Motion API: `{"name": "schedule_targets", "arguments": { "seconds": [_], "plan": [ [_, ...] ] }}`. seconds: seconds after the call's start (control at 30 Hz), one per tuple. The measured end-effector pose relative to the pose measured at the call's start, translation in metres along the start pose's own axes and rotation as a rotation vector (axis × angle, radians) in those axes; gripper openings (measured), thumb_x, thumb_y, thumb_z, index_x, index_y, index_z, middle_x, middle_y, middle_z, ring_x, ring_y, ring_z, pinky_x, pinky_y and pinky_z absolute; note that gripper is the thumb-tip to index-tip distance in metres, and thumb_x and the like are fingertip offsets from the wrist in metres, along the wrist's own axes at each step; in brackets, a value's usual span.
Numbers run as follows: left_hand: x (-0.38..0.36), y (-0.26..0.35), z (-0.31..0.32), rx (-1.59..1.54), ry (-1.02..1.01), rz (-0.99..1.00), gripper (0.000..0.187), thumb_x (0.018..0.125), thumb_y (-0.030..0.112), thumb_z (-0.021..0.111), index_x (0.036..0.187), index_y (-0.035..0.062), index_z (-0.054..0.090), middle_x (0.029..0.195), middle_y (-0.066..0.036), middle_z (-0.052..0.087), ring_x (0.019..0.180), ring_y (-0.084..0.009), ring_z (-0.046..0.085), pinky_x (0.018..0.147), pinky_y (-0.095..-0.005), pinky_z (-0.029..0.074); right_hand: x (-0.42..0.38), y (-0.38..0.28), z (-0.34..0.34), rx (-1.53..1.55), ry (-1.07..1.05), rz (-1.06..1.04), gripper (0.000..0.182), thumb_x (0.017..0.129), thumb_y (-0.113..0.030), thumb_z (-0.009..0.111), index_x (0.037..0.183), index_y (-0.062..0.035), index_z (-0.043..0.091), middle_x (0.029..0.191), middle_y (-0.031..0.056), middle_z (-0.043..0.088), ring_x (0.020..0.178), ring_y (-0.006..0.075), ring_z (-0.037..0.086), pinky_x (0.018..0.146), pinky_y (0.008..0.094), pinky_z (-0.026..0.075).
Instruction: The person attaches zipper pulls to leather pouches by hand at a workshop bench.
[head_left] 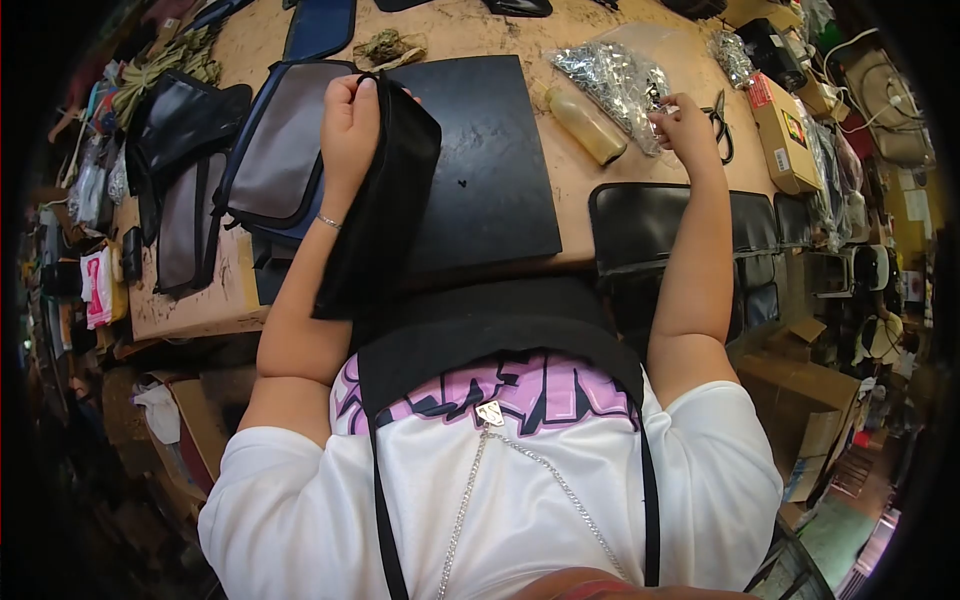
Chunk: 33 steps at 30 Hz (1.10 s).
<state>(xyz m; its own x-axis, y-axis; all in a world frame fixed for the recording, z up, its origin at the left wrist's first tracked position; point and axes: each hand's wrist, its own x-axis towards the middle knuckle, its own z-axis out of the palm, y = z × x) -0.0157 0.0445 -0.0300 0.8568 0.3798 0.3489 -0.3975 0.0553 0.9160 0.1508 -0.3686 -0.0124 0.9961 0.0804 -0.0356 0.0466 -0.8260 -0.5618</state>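
A black fabric piece (385,190) is being held up by the left hand (348,125), whose fingers are clenched on its upper edge; the fabric is hanging down over the forearm, at about ten o'clock from the middle of the view. Just beside it, toward three o'clock, a flat black board (490,160) is lying on the worktable (570,175). The right hand (685,125) is being stretched out at about one o'clock, and its fingertips are being pinched on something small at the edge of a clear bag of metal parts (612,80); what is pinched cannot be told. A yellowish bottle (586,125) is lying near this bag, and scissors (722,125) are lying just beside the right hand.
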Motion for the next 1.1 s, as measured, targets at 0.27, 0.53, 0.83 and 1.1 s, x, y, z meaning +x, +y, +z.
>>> {"name": "schedule_targets", "arguments": {
  "seconds": [0.27,0.53,0.83,1.1],
  "plan": [
    [-0.005,0.013,0.023,-0.110,0.317,0.061,0.013,0.107,0.015,0.046,0.109,0.0019,0.045,0.097,-0.015,0.067,0.086,-0.0195,0.070,0.079,-0.0306,0.057,0.004,0.001,-0.008,0.528,0.029,-0.052,0.019,0.096,-0.018,0.069,0.107,-0.0024,0.064,0.086,0.0011,0.066,0.074,0.0075,0.058,0.064,0.0236,0.044],
    [-0.006,0.021,0.017,0.018,0.133,0.031,0.012,0.104,0.013,0.055,0.106,0.0014,0.053,0.095,-0.010,0.070,0.084,-0.0120,0.067,0.075,-0.0263,0.055,-0.067,-0.114,-0.004,0.924,-0.262,-0.375,0.015,0.103,-0.013,0.059,0.109,-0.0014,0.065,0.095,0.0067,0.069,0.081,0.0111,0.065,0.075,0.0252,0.055],
    [-0.009,0.036,0.013,0.465,0.115,0.265,0.014,0.098,0.011,0.068,0.108,0.0020,0.065,0.100,-0.003,0.068,0.091,-0.0079,0.062,0.081,-0.0230,0.049,-0.098,-0.189,0.047,0.757,-0.602,-0.644,0.020,0.101,-0.016,0.063,0.115,-0.0027,0.067,0.090,0.0016,0.068,0.081,0.0086,0.064,0.073,0.0248,0.053],
    [-0.007,0.047,0.006,0.629,0.056,0.476,0.013,0.094,0.006,0.069,0.106,0.0008,0.067,0.100,-0.005,0.069,0.092,-0.0117,0.064,0.085,-0.0250,0.051,-0.098,-0.213,0.068,0.903,-0.622,-0.597,0.017,0.097,-0.014,0.068,0.110,-0.0038,0.072,0.090,0.0007,0.070,0.082,0.0086,0.064,0.076,0.0243,0.053]
  ]
}}
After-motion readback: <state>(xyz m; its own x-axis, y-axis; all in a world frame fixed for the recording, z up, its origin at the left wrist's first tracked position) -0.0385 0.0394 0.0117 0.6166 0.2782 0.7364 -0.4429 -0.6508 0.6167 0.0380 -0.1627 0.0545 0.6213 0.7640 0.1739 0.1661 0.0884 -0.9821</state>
